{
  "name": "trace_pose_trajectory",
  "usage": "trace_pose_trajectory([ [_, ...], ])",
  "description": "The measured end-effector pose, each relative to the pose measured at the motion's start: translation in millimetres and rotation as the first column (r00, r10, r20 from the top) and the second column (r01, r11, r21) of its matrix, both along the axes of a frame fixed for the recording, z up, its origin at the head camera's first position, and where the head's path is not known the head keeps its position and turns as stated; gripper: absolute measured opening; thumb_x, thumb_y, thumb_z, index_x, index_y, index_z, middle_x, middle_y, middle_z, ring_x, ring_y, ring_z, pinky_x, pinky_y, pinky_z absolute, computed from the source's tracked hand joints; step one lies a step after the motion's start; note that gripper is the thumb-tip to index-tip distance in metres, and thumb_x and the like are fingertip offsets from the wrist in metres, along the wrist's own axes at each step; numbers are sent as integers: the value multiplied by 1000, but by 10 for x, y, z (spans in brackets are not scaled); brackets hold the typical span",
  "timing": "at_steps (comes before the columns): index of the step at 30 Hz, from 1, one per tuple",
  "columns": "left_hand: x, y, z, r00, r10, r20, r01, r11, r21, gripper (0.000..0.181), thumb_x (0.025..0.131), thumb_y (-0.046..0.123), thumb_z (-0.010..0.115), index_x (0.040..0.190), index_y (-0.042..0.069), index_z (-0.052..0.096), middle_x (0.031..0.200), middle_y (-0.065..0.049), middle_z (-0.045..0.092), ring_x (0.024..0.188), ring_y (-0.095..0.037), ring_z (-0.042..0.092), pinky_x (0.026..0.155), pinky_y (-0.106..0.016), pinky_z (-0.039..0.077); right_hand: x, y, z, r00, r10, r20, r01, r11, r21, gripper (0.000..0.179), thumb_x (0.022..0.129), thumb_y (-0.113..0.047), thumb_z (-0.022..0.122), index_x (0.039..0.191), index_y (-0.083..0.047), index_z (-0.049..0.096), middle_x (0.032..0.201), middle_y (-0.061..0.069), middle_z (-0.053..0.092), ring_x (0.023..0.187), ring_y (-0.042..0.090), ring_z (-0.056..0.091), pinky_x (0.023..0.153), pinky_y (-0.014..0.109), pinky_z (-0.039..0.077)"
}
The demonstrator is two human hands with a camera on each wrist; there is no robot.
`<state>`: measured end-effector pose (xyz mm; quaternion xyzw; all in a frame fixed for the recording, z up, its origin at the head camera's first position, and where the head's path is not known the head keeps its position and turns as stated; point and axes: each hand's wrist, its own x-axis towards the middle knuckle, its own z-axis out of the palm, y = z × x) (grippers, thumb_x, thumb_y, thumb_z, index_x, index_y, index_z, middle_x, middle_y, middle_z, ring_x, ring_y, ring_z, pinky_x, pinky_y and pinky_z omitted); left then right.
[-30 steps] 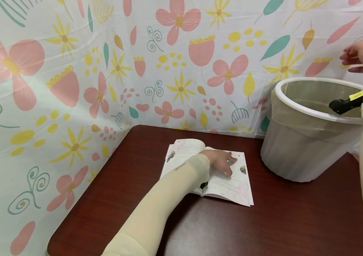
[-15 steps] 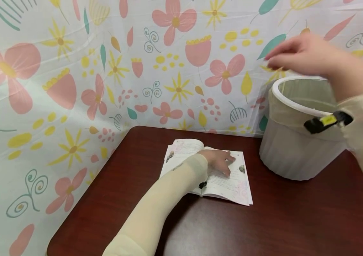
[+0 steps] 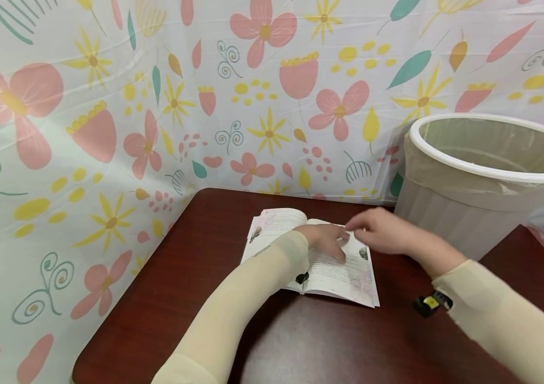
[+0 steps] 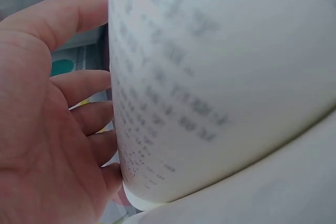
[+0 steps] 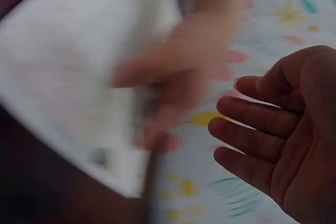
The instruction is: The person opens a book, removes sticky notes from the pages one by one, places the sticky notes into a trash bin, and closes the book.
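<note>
An open book with printed text and small pictures lies on the dark red-brown table. My left hand rests on its right page with fingers spread. In the left wrist view, the fingertips touch the edge of a curved page. My right hand hovers at the book's upper right corner, its fingertips close to the left hand. Nothing shows between its loosely bent fingers in the right wrist view, where the left hand appears blurred across the book.
A grey bin with a white rim and a clear liner stands at the table's right rear, just behind the right hand. A floral cloth hangs along the back and left sides. Small black wrist cameras sit on both cream sleeves.
My right hand has come from above the bin at the right, down and leftward to the book's upper right corner. The left hand has stayed on the page.
</note>
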<state>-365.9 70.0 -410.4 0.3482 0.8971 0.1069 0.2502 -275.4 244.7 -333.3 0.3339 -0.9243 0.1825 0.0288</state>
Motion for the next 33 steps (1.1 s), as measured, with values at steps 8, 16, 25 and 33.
trace_pose_trajectory([
  [8,48,13,3,998,-55,-37,57,998,33,74,89,38,73,157,22,46,160,12,46,149,-6,40,118,-21,36,34,143,-786,977,-159,142,159,987,13,38,92,1,49,116,-5,78,81,3,73,60,6,40,62,25,42],
  [16,213,-160,11,998,-28,-64,28,1000,-2,67,97,40,63,159,24,43,164,7,41,156,-15,32,126,-31,30,129,134,-1003,978,-167,125,162,986,48,43,94,2,50,125,-10,76,133,19,70,122,34,68,97,49,56],
  [25,519,-566,59,987,-24,-160,11,996,-83,72,99,54,57,161,22,38,171,-9,27,158,-27,29,128,-44,27,200,126,-1023,961,-213,177,211,977,30,40,101,-5,48,134,-8,70,142,23,63,137,46,54,111,61,44],
  [33,685,-860,5,991,-8,-136,4,1000,-28,87,94,64,61,164,20,31,171,-9,26,161,-31,17,129,-50,22,223,139,-1033,950,-246,194,257,966,-32,37,101,-11,53,133,-9,70,140,21,65,136,42,56,108,60,47],
])
